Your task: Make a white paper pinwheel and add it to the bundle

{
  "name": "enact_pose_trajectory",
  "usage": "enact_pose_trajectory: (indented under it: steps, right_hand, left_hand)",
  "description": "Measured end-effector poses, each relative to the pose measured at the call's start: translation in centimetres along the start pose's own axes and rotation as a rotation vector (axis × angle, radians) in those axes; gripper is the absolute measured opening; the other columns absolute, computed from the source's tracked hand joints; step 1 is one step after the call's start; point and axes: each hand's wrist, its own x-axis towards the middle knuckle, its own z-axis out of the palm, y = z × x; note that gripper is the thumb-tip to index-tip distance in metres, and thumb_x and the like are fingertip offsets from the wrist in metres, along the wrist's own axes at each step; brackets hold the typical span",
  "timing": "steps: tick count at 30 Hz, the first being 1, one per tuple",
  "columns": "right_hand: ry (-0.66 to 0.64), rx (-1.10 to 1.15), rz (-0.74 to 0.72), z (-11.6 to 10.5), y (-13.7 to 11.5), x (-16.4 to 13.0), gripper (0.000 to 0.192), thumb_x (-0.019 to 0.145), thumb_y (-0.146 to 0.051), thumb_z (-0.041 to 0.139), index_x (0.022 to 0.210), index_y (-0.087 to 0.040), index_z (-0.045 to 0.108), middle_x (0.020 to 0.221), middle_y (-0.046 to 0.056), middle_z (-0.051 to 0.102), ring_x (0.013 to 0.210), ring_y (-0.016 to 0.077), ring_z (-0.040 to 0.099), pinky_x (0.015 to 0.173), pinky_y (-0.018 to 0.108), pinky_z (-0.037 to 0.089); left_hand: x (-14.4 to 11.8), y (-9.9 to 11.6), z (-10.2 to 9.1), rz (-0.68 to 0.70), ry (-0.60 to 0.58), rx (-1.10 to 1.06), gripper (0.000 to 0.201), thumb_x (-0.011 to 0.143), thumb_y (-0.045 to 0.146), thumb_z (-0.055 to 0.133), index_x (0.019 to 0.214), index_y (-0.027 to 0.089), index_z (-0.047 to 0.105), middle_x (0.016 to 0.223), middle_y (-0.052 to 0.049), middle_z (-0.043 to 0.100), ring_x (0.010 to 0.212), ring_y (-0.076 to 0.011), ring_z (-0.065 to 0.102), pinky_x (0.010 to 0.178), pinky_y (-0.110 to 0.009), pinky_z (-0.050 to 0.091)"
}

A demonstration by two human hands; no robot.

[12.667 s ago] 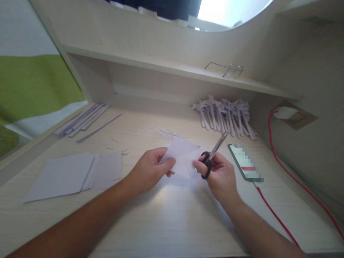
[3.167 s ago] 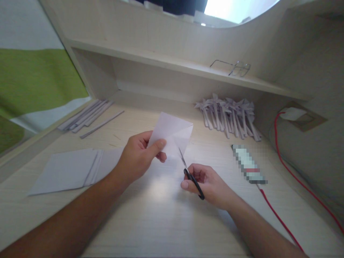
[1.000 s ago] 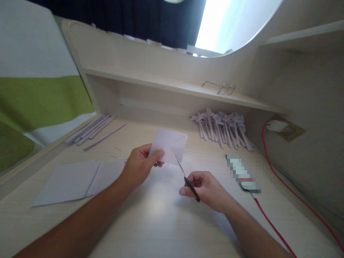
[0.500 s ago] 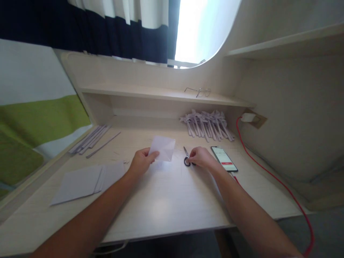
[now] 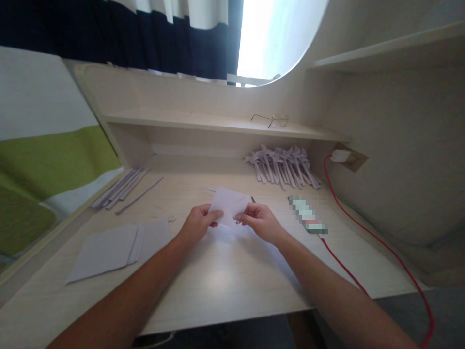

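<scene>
A small square of white paper (image 5: 225, 202) with crease lines is held up over the middle of the desk. My left hand (image 5: 199, 223) pinches its left edge, thumb on top. At the right edge, the thumb and fingers of my right hand (image 5: 262, 222) are closed on the same paper. Only a dark tip of the scissors (image 5: 253, 199) shows beyond my right hand; the rest is hidden. A small dark spot by my right fingertips is too small to make out.
Stacked white paper sheets (image 5: 105, 249) and folded paper strips (image 5: 121, 190) lie left. Several paper pinwheels on sticks (image 5: 285, 167) are heaped back right. A phone (image 5: 307, 213) with a red cable (image 5: 343, 264) lies right. Glasses (image 5: 279, 120) rest on the shelf (image 5: 181, 121).
My right hand has left the scissors handles and moved left to the paper, gripping its right edge. The paper, in my left hand, has turned slightly and shifted right.
</scene>
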Motion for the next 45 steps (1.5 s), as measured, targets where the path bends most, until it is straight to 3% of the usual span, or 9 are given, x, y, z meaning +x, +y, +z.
enact_pose_trajectory:
  steps: [5, 13, 16, 22, 28, 36, 39, 45]
  right_hand:
    - [0.052, -0.024, -0.024, 0.1, 0.5, 0.2, 0.020, 0.081, -0.034, 0.071, 0.085, -0.014, 0.076, 0.078, 0.004, 0.071, 0.073, 0.0160, 0.061, 0.072, 0.029, 0.047]
    - [0.071, -0.031, -0.018, 0.7, 0.7, -0.1, 0.018, 0.079, -0.033, 0.071, 0.080, -0.015, 0.072, 0.077, 0.003, 0.070, 0.071, 0.0164, 0.058, 0.069, 0.029, 0.045]
    - [-0.002, 0.003, -0.012, 0.4, 0.3, -0.8, 0.019, 0.082, -0.034, 0.067, 0.081, -0.016, 0.071, 0.075, 0.002, 0.068, 0.070, 0.0166, 0.057, 0.068, 0.029, 0.044]
    - [-0.156, -0.082, 0.064, -0.5, -1.4, -2.1, 0.015, 0.088, -0.028, 0.059, 0.082, -0.018, 0.070, 0.075, 0.000, 0.064, 0.069, 0.0162, 0.054, 0.062, 0.027, 0.040]
    - [-0.257, -0.251, 0.109, -0.2, -2.5, -1.5, 0.021, 0.093, -0.032, 0.060, 0.081, -0.018, 0.070, 0.076, 0.001, 0.063, 0.067, 0.0157, 0.052, 0.059, 0.028, 0.036]
    - [-0.224, 0.204, 0.294, 0.2, -1.8, -0.8, 0.019, 0.088, -0.035, 0.070, 0.087, -0.016, 0.066, 0.082, 0.001, 0.064, 0.073, 0.0142, 0.056, 0.065, 0.026, 0.041]
    - [-0.211, 0.195, 0.275, 0.4, -1.8, -1.0, 0.018, 0.086, -0.033, 0.072, 0.084, -0.016, 0.067, 0.078, 0.000, 0.062, 0.070, 0.0134, 0.054, 0.064, 0.026, 0.041]
    - [-0.067, 0.057, 0.164, 0.2, -2.0, -1.6, 0.010, 0.083, -0.023, 0.072, 0.089, -0.017, 0.070, 0.083, 0.001, 0.068, 0.072, 0.0140, 0.058, 0.064, 0.025, 0.043]
  left_hand:
    - [0.3, -0.3, -0.6, -0.046, -0.040, -0.032, 0.028, 0.070, 0.040, 0.073, 0.081, 0.014, 0.076, 0.078, -0.008, 0.074, 0.070, -0.0197, 0.064, 0.064, -0.029, 0.049]
    - [0.1, -0.1, -0.3, -0.043, -0.087, -0.013, 0.022, 0.069, 0.035, 0.072, 0.074, 0.014, 0.075, 0.069, -0.005, 0.072, 0.066, -0.0187, 0.062, 0.064, -0.029, 0.048]
    - [-0.4, -0.3, 0.2, -0.059, -0.102, -0.005, 0.021, 0.067, 0.034, 0.074, 0.069, 0.014, 0.074, 0.063, -0.003, 0.069, 0.060, -0.0178, 0.060, 0.061, -0.029, 0.046]
    - [-1.2, 0.2, -0.1, -0.035, -0.158, -0.034, 0.024, 0.073, 0.031, 0.076, 0.092, 0.016, 0.078, 0.090, -0.006, 0.076, 0.079, -0.0209, 0.068, 0.072, -0.031, 0.051]
    - [-1.6, 0.8, -1.3, -0.096, -0.181, 0.066, 0.013, 0.081, 0.028, 0.071, 0.083, 0.016, 0.076, 0.079, -0.004, 0.071, 0.071, -0.0167, 0.061, 0.066, -0.028, 0.045]
    - [-1.8, 0.9, -1.1, -0.139, -0.199, 0.027, 0.012, 0.087, 0.028, 0.066, 0.084, 0.016, 0.068, 0.075, 0.001, 0.064, 0.068, -0.0134, 0.055, 0.061, -0.024, 0.040]
    - [-2.0, 1.1, -0.8, -0.120, -0.217, 0.070, 0.013, 0.087, 0.029, 0.067, 0.090, 0.016, 0.070, 0.082, -0.001, 0.066, 0.073, -0.0148, 0.057, 0.065, -0.025, 0.043]
    - [-1.8, 1.2, -0.3, -0.172, -0.252, 0.051, 0.017, 0.081, 0.026, 0.072, 0.093, 0.016, 0.068, 0.082, -0.002, 0.067, 0.072, -0.0160, 0.061, 0.063, -0.025, 0.045]
